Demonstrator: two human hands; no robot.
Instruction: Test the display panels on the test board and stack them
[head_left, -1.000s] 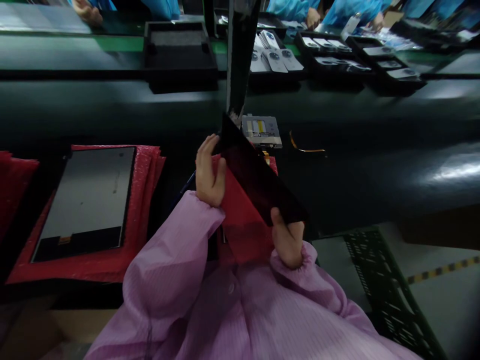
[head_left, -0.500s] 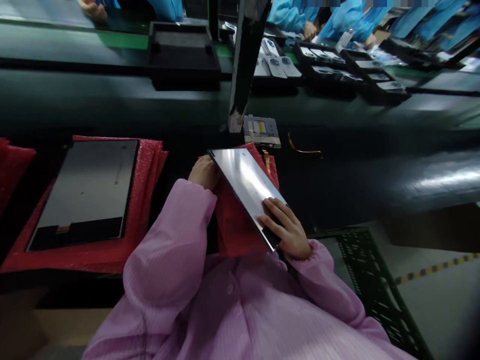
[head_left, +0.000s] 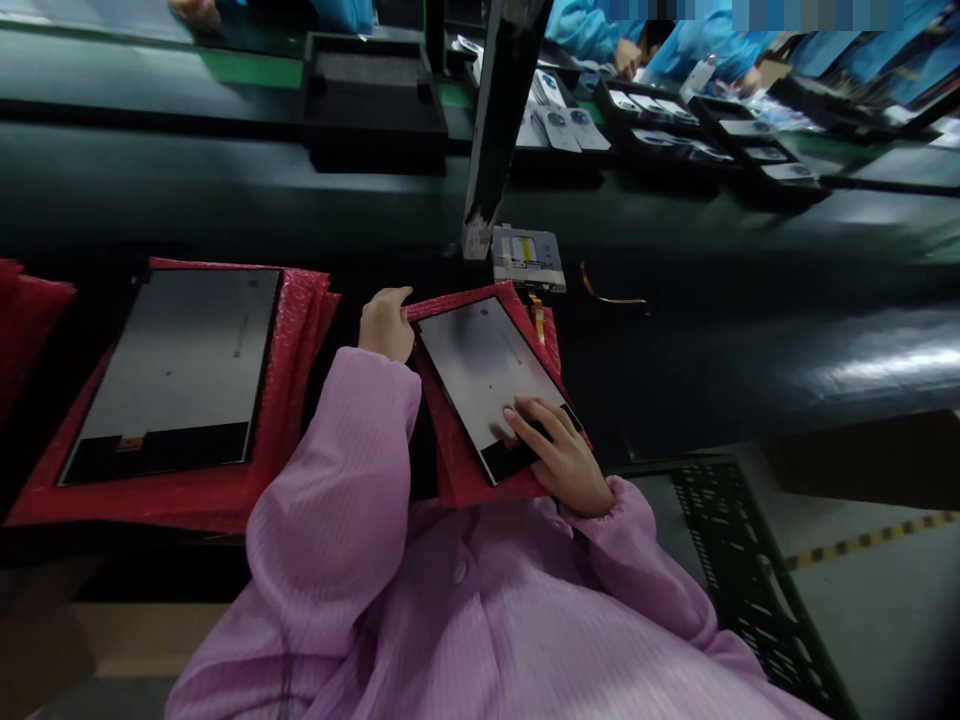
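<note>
In front of me a flat display panel point(head_left: 480, 360), grey-backed with a black strip along its near end, lies tilted on a red bubble-wrap bag point(head_left: 469, 488). My right hand point(head_left: 566, 460) rests over the panel's near right end, fingers stretched out across its surface. Beside the bag's far left corner is my left hand point(head_left: 386, 325), its index finger extended and the other fingers partly hidden; it is apart from the panel. On the left, a similar panel point(head_left: 184, 365) lies flat on a stack of red bubble-wrap bags point(head_left: 296, 340).
A metal-cased part point(head_left: 527, 258) with an orange flex cable sits beyond the bag, near a loose cable point(head_left: 611, 299). A dark post point(head_left: 495, 130) rises behind. Across the bench stand a black tray point(head_left: 375, 105) and trays of white parts point(head_left: 652, 120); co-workers in blue sleeves work there.
The panel has come down flatter onto the red bag, its near end swinging left. My left hand has moved off the panel's far corner to the left; my right hand has shifted slightly left.
</note>
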